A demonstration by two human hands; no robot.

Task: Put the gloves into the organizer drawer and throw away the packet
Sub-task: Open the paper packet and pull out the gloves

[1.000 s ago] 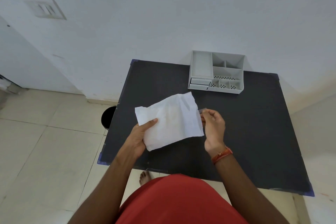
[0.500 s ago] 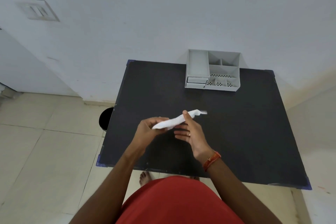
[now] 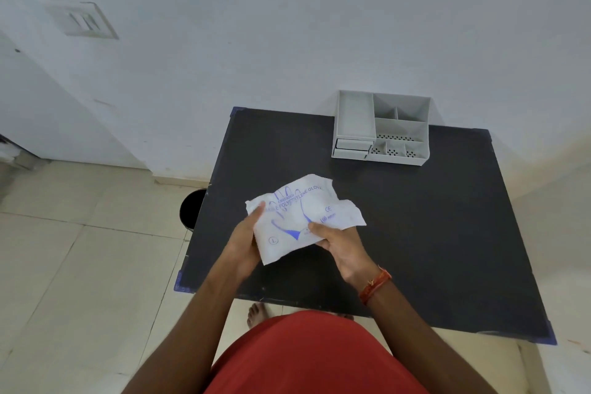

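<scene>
A white paper glove packet (image 3: 300, 214) with blue print of a hand and the words "polyethylene gloves" is held above the black table (image 3: 415, 233), printed side up. My left hand (image 3: 244, 238) grips its left edge. My right hand (image 3: 339, 241) grips its lower right part, thumb on top. The packet's right edge looks torn and ragged. No loose gloves show. The grey organizer (image 3: 382, 128) stands at the table's far edge against the wall, with two small drawers (image 3: 351, 149) shut at its front left.
A black bin (image 3: 192, 209) stands on the tiled floor just left of the table, partly hidden by its edge. A white wall runs behind the table. My bare foot (image 3: 256, 313) shows under the table's near edge.
The packet has been turned over from its plain side, through an edge-on position, to its printed side. Both hands shifted their grip on it.
</scene>
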